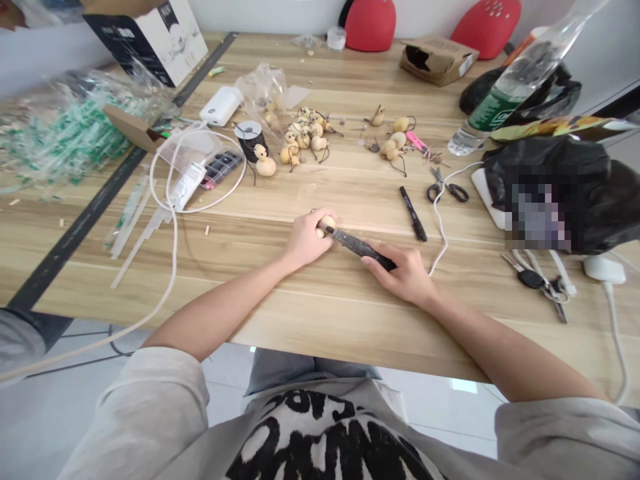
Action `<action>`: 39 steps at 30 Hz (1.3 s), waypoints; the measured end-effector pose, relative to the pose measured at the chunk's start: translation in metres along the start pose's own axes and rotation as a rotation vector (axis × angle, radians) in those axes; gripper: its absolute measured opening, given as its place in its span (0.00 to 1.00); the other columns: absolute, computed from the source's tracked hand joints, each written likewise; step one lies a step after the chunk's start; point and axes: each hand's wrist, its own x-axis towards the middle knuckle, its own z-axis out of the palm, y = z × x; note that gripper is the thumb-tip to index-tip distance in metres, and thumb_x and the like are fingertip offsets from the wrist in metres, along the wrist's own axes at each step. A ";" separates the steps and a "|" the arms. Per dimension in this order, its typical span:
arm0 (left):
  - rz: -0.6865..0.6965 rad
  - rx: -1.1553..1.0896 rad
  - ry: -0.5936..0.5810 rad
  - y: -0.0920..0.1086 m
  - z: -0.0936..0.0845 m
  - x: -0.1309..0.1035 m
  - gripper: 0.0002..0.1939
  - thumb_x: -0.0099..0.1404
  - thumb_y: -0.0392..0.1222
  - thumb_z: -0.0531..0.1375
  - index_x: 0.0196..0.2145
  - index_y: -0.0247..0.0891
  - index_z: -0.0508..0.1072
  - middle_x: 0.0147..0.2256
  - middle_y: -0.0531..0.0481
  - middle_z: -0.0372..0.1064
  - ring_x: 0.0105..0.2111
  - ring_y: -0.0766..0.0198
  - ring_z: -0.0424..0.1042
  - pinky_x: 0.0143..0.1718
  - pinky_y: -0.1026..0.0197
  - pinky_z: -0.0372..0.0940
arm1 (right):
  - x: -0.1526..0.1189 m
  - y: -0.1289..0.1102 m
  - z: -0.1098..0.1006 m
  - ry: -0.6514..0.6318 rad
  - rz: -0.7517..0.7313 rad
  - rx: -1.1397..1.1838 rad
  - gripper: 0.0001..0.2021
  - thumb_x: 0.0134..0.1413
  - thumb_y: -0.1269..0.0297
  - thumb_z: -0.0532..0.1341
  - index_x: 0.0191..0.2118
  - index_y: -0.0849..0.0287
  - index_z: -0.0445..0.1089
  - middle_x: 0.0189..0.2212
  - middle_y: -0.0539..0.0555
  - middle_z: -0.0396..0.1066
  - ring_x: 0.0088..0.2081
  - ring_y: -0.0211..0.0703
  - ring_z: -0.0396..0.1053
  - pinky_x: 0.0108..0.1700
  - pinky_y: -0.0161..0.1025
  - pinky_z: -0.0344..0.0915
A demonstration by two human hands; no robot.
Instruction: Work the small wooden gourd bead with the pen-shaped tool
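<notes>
My left hand (309,239) is closed around a small pale gourd (328,222) just above the wooden table. My right hand (404,270) grips a slim dark handheld tool (357,244), whose tip meets or nearly meets the gourd; its exact kind is unclear. Beyond my hands sits a group of small gourds (303,137), several with dark cords and drawn marks. One gourd with a face-like mark (265,163) stands by a spool of black cord (250,137). More plain gourds (393,143) lie farther right. A black marker (413,213) rests right of the tool.
Black-handled scissors (447,191) and a white cable (439,220) lie to the right, near a water bottle (493,110), black bag (575,180) and keys (543,280). Leftward are a looped white cable (175,247), glue sticks (133,227), an open box (165,40) and green-printed plastic packets (75,127).
</notes>
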 end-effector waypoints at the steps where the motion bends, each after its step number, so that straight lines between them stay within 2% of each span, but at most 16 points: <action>1: 0.002 -0.003 0.000 0.000 0.000 0.000 0.13 0.49 0.31 0.60 0.35 0.36 0.73 0.29 0.52 0.72 0.27 0.67 0.67 0.33 0.65 0.61 | 0.000 0.000 0.000 0.001 0.000 0.003 0.16 0.59 0.61 0.57 0.51 0.57 0.71 0.37 0.55 0.78 0.37 0.46 0.76 0.38 0.38 0.71; 25: -0.014 0.010 -0.017 0.002 -0.001 0.000 0.12 0.50 0.32 0.59 0.35 0.37 0.72 0.31 0.52 0.73 0.29 0.66 0.68 0.34 0.65 0.62 | 0.000 -0.001 -0.001 -0.014 0.027 -0.005 0.16 0.59 0.61 0.57 0.52 0.55 0.71 0.40 0.55 0.78 0.40 0.48 0.76 0.41 0.40 0.71; 31: -0.014 0.000 -0.008 0.002 -0.001 0.000 0.10 0.51 0.34 0.60 0.35 0.36 0.72 0.29 0.52 0.72 0.28 0.67 0.68 0.34 0.65 0.62 | 0.000 -0.001 -0.001 -0.002 0.013 0.023 0.17 0.59 0.62 0.57 0.52 0.57 0.70 0.36 0.53 0.78 0.35 0.44 0.76 0.38 0.37 0.71; 36: -0.004 0.007 -0.002 0.001 -0.001 0.000 0.12 0.49 0.31 0.59 0.35 0.37 0.72 0.30 0.52 0.73 0.28 0.67 0.68 0.34 0.65 0.62 | 0.000 -0.001 0.000 -0.008 0.011 0.013 0.16 0.59 0.61 0.57 0.51 0.56 0.71 0.37 0.54 0.78 0.38 0.47 0.76 0.39 0.39 0.71; 39: -0.007 0.009 0.000 0.001 -0.001 0.000 0.11 0.51 0.34 0.59 0.34 0.37 0.72 0.30 0.52 0.72 0.28 0.67 0.67 0.34 0.65 0.62 | 0.000 -0.001 -0.001 -0.005 0.029 0.015 0.16 0.59 0.60 0.57 0.51 0.57 0.71 0.36 0.54 0.78 0.36 0.46 0.76 0.38 0.38 0.71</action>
